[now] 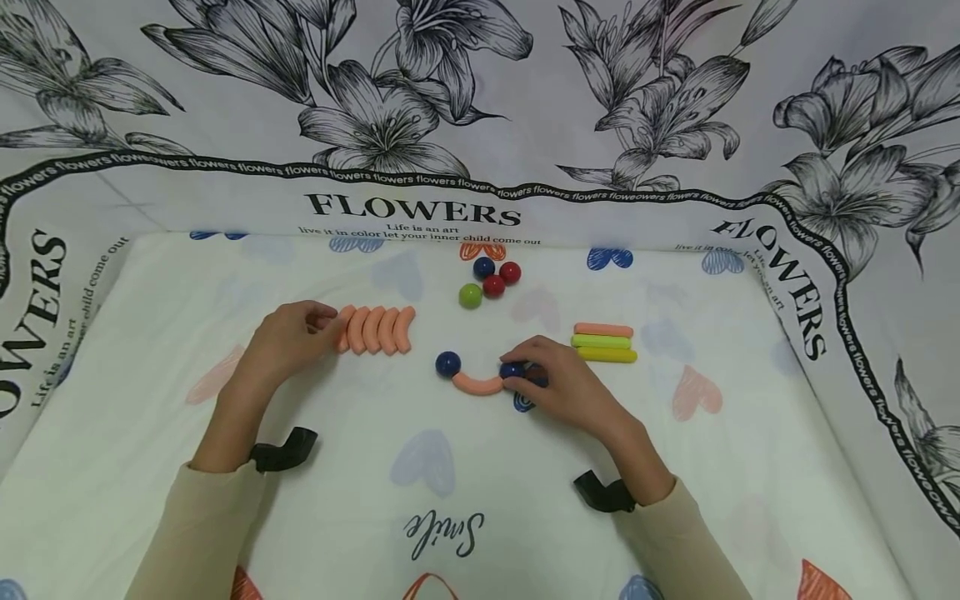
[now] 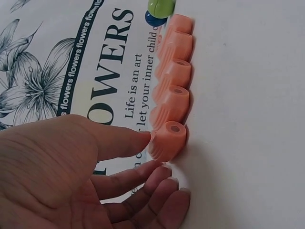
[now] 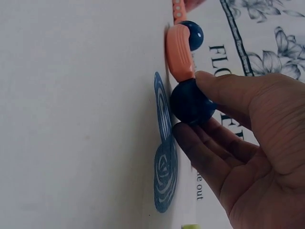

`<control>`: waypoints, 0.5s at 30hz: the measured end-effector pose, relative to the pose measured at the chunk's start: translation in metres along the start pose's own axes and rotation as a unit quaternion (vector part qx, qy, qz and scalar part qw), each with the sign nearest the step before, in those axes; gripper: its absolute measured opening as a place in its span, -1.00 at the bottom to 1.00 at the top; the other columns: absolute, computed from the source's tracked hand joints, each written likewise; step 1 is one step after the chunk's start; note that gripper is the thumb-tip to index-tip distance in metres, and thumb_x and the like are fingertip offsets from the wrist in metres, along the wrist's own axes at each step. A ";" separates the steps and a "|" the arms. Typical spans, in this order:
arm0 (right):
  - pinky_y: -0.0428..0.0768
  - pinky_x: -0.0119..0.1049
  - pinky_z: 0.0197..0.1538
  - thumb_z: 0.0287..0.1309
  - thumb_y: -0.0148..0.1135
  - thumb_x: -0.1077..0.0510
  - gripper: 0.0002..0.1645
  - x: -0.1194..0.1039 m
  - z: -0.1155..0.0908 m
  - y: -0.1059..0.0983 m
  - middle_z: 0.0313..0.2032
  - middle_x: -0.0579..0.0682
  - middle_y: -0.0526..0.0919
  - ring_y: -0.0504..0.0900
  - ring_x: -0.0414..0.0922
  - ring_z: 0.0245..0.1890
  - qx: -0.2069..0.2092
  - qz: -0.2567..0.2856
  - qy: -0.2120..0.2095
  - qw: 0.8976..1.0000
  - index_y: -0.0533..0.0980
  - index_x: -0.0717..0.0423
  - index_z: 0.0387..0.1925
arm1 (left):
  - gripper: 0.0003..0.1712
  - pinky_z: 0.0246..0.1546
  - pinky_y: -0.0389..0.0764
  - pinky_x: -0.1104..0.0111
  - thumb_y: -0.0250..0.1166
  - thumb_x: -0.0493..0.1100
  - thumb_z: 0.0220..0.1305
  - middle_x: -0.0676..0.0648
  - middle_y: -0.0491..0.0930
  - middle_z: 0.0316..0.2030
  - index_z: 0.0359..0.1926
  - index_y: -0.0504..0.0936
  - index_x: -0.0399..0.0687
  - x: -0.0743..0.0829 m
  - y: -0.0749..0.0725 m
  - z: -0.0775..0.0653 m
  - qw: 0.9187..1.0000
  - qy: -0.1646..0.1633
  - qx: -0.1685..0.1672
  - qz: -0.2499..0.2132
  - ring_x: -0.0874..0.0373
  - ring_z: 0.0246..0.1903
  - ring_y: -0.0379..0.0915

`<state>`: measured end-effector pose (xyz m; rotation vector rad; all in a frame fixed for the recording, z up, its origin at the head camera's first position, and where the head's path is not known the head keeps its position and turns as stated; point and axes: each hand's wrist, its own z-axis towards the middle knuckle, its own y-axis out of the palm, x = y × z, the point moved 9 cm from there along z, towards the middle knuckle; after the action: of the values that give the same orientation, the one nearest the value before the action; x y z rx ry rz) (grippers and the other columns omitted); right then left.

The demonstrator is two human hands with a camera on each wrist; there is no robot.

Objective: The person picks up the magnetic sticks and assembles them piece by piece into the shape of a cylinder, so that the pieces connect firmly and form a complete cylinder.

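Note:
Near the middle of the table, my right hand pinches a dark blue ball between thumb and fingers. That ball meets one end of a curved orange rod, and a second blue ball sits at the rod's other end. To the left, several more curved orange rods lie side by side in a row. My left hand is at the row's left end. In the left wrist view its thumb tip and fingertips are right at the nearest curved orange rod, the other fingers loosely bent.
Behind the rods is a cluster of balls: a green one, a blue one and red ones. Straight rods in orange, green and yellow lie right of my right hand. A flower-printed white cloth covers the table.

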<state>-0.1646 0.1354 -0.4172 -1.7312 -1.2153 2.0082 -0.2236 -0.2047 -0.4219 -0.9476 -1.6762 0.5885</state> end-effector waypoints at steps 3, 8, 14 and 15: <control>0.73 -0.13 0.19 0.34 0.46 0.10 -0.61 0.002 0.001 0.002 0.08 -0.08 0.73 0.69 -0.15 0.04 -0.006 0.005 -0.003 1.000 0.69 -0.03 0.17 | -0.27 -0.06 0.63 0.04 0.08 0.23 0.56 -0.36 0.63 0.15 0.32 0.54 -0.33 -0.001 0.001 0.000 1.000 -0.003 0.004 0.003 -0.28 0.14 0.56; 0.72 -0.12 0.22 0.35 0.45 0.11 -0.61 0.003 0.000 0.004 0.08 -0.08 0.73 0.68 -0.15 0.06 -0.011 0.007 -0.005 1.000 0.68 -0.04 0.18 | -0.34 -0.15 0.63 0.15 0.13 0.15 0.54 -0.35 0.67 0.12 0.28 0.59 -0.34 0.000 0.002 0.000 1.000 -0.002 0.017 0.002 -0.27 0.11 0.61; 0.72 -0.12 0.21 0.35 0.45 0.10 -0.61 0.004 -0.001 0.001 0.07 -0.09 0.73 0.68 -0.16 0.05 -0.006 0.003 0.001 1.000 0.68 -0.05 0.18 | -0.40 -0.28 0.55 0.34 0.15 0.11 0.52 -0.33 0.73 0.04 0.20 0.65 -0.34 0.005 0.000 0.001 0.999 0.006 0.043 0.009 -0.24 0.03 0.66; 0.72 -0.13 0.21 0.35 0.45 0.10 -0.61 0.005 -0.001 0.001 0.07 -0.09 0.74 0.69 -0.16 0.05 -0.007 0.003 0.001 1.000 0.68 -0.04 0.18 | -0.40 -0.30 0.54 0.34 0.16 0.10 0.51 -0.33 0.73 0.02 0.19 0.66 -0.34 0.006 0.000 0.001 0.999 0.006 0.045 0.011 -0.23 0.00 0.67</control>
<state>-0.1647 0.1379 -0.4213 -1.7453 -1.2272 2.0059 -0.2253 -0.1996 -0.4191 -0.9042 -1.6171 0.6677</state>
